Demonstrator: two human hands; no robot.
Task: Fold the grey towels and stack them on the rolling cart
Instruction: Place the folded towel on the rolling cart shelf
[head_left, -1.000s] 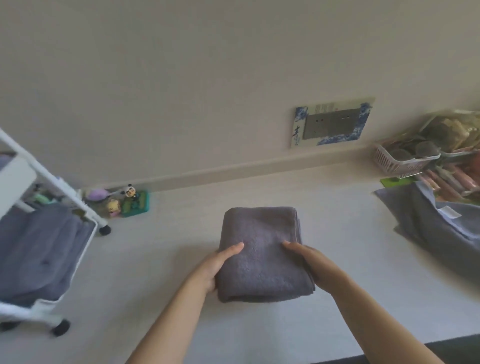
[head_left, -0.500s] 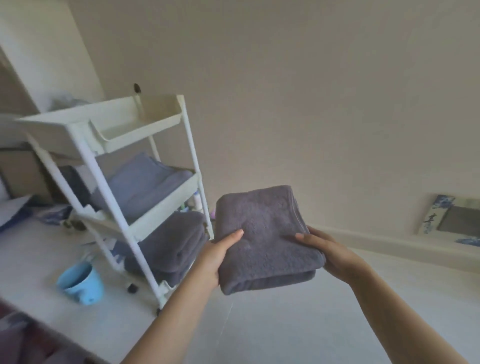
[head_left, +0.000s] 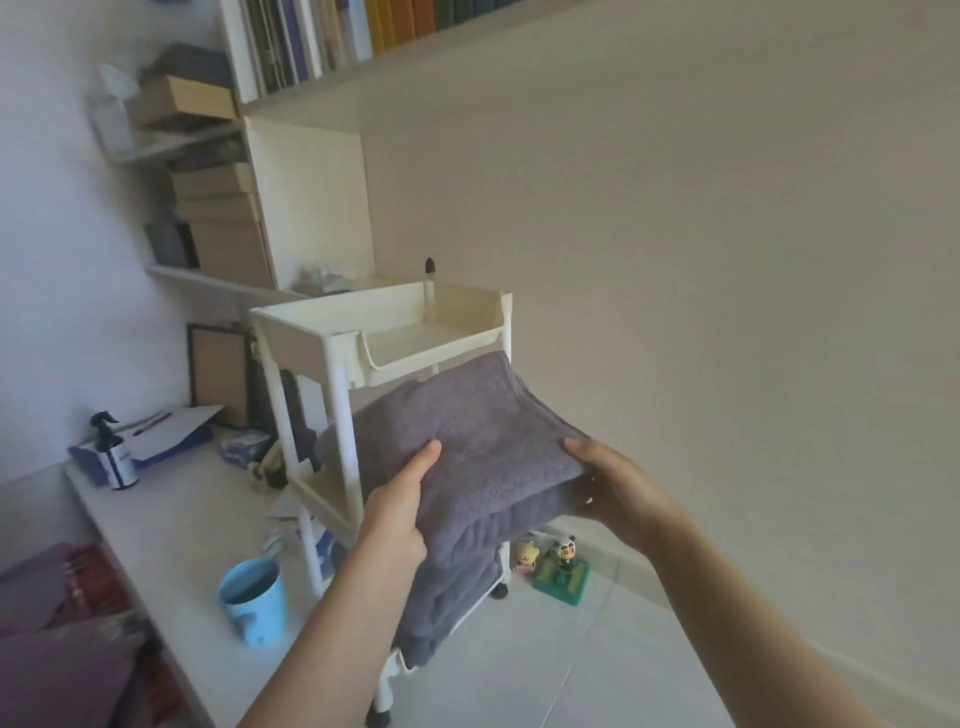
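Both hands, left (head_left: 397, 512) and right (head_left: 618, 491), grip the folded towel (head_left: 483, 441); keep it level and slide it squarely onto the cart (head_left: 332, 358) shelf.

Folded grey towel (head_left: 483, 441): terry cloth, matt, nubby pile, faint woven band across the top face, stitched hem along the right edge. More grey towels (head_left: 447, 597) on the cart's lower tier: same matt terry. Rolling cart (head_left: 374, 332): cream plastic, smooth, slight sheen on tray rims and posts. Blue mug (head_left: 254, 597): smooth, looks plastic or glazed, low gloss. Spray bottle (head_left: 117, 457): dark trigger head, white paper-like label, body material unclear. Boxes (head_left: 218, 218) on the shelves: matt cardboard look. Floor (head_left: 571, 675): pale tiles, smooth, soft sheen. Wall (head_left: 727, 260): matt paint, flat. Panda toy (head_left: 565, 551): glossy plastic on a green block.
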